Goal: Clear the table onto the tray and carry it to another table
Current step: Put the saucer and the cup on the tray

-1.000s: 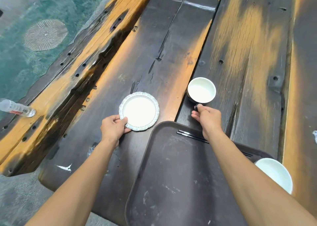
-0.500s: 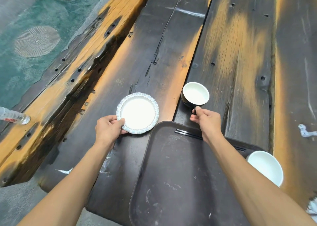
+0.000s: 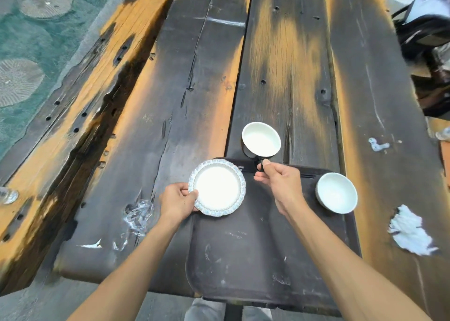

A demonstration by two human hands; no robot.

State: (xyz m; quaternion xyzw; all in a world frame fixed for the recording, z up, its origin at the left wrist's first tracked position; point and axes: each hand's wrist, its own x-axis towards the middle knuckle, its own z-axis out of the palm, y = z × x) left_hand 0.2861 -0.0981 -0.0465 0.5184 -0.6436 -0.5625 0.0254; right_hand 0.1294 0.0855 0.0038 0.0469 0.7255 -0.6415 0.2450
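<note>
A dark tray lies at the near edge of the wooden table. My left hand grips the rim of a small white plate with a patterned edge, held over the tray's far left corner. My right hand pinches the handle of a dark cup with a white inside, held tilted at the tray's far edge. A white bowl stands on the tray's right side. Dark chopsticks lie along the tray's far rim, mostly hidden by my hand.
A crumpled clear wrapper lies on the table left of the tray. A crumpled white tissue lies right of it, with a small white scrap farther back. A clear bottle rests on the left plank. A black chair stands at the far right.
Both hands have lifted their items and brought them toward the tray: the plate moved right over its corner, the cup rose and tilted. The view shifted, showing the bowl, tissue and wrapper more fully.
</note>
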